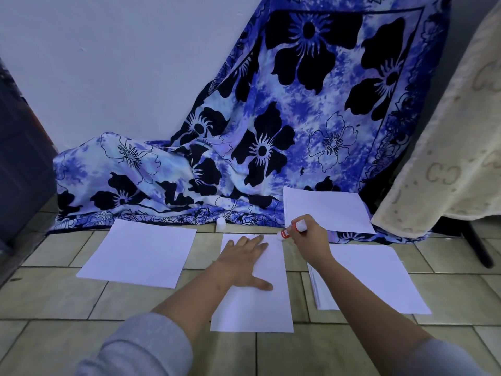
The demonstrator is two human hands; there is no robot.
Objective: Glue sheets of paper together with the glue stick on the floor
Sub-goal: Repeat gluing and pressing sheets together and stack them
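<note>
Head view, single frame. Paper count: four lots, three on the tiled floor (81,299) and one further back. Centre sheet (252,305) lies directly in front of the person. Left sheet (138,253) lies apart from it, skewed. Right stack (366,278) shows several layered edges along its near left side; the number of sheets in it cannot be told. Far sheet (325,210) rests partly on the blue floral cloth (257,126), which drapes from the wall down onto the tiles. Glue stick (291,229): one, white and red, uncapped, tilted with its tip down at the far right corner of the centre sheet. Cap (221,223): one small white cap, upright on the floor at the hem of the cloth, between the left and centre sheets. Hands: two. Left hand (244,263) lies flat on the upper half of the centre sheet, fingers straight and spread, thumb out to the side, pressing the paper down. Right hand (310,240) has its fingers curled round the upper end of the glue stick, gripping it. Both forearms bare, grey sleeves pushed up. One cream patterned blanket (447,147) hangs at the right edge.
</note>
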